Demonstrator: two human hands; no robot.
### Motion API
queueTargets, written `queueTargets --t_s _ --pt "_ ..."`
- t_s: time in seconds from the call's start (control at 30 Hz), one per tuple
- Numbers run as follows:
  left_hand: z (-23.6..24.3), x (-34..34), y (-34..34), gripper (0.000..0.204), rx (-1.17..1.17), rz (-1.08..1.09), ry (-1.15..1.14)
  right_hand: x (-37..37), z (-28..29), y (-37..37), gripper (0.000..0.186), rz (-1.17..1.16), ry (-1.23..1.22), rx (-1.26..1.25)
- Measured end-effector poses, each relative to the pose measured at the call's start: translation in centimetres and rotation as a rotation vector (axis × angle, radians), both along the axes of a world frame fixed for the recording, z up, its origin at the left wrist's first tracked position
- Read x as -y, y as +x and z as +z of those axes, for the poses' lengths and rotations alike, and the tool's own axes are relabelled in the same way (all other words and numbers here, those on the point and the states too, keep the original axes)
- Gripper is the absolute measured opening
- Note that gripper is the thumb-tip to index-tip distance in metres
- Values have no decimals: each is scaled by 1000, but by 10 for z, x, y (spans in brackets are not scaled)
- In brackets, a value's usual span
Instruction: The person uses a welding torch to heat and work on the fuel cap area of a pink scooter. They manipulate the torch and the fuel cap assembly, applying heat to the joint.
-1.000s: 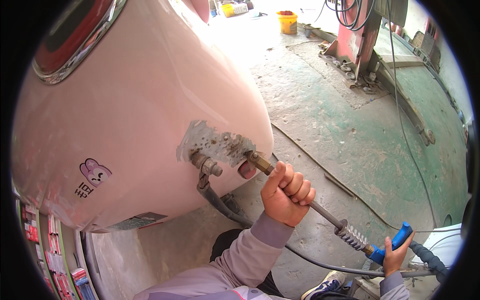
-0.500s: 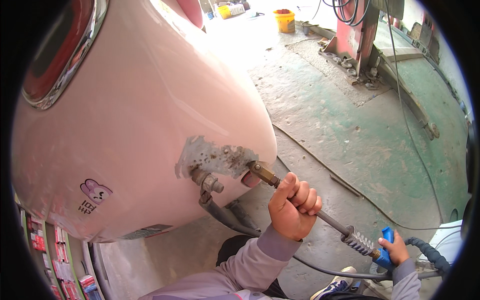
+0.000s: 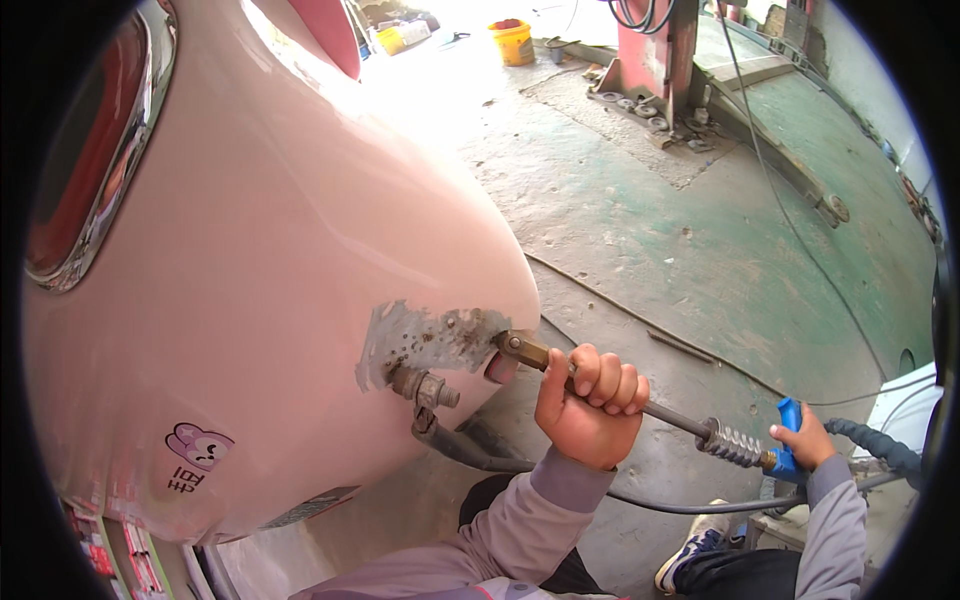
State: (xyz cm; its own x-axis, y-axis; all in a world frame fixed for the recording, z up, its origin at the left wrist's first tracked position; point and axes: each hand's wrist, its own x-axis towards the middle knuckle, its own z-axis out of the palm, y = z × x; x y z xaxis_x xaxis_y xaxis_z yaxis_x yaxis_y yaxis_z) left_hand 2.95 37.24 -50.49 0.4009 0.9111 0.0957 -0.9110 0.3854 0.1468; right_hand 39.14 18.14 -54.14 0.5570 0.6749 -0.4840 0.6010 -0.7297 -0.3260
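My left hand [image 3: 592, 415] is wrapped round the shaft of a dent puller [image 3: 677, 418], close behind its brass-coloured head. The head's tip meets, or nearly meets, the right end of a sanded, pitted metal patch [image 3: 435, 338] on a pink car body [image 3: 300, 240]. Farther back on the tool are a coil spring and a blue handle [image 3: 788, 440], which my right hand [image 3: 810, 442] grips. Its fingers are partly hidden behind the handle. Beneath the patch, a metal ground connector [image 3: 428, 388] with a thick black cable is attached to the body.
A sleeved hose [image 3: 875, 448] runs from the handle to the right. Cables and a rod [image 3: 682, 346] lie on the worn green floor [image 3: 740, 255]. A red post [image 3: 645, 55] and a yellow bucket [image 3: 512, 43] stand farther off. A chrome-rimmed tail light [image 3: 90, 150] is at upper left.
My view has shifted, so the floor items sit farther left and higher. Both hands keep their hold on the dent puller, whose tip stays at the patch's right end.
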Motion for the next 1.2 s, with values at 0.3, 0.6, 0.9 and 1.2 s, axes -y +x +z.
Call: queueTargets --t_s 0.3,0.6,0.9,1.2 --pt "26 10 15 54 -249 240 -280 -3 0 -10 107 -172 315 180" --pt "45 13 37 47 -527 485 -489 -3 -27 4 102 -28 276 157" --pt "34 14 28 39 -541 398 -353 -11 -32 14 90 45 126 -98" --pt "37 18 36 31 -617 497 -393 1 -39 25 79 100 40 -190"
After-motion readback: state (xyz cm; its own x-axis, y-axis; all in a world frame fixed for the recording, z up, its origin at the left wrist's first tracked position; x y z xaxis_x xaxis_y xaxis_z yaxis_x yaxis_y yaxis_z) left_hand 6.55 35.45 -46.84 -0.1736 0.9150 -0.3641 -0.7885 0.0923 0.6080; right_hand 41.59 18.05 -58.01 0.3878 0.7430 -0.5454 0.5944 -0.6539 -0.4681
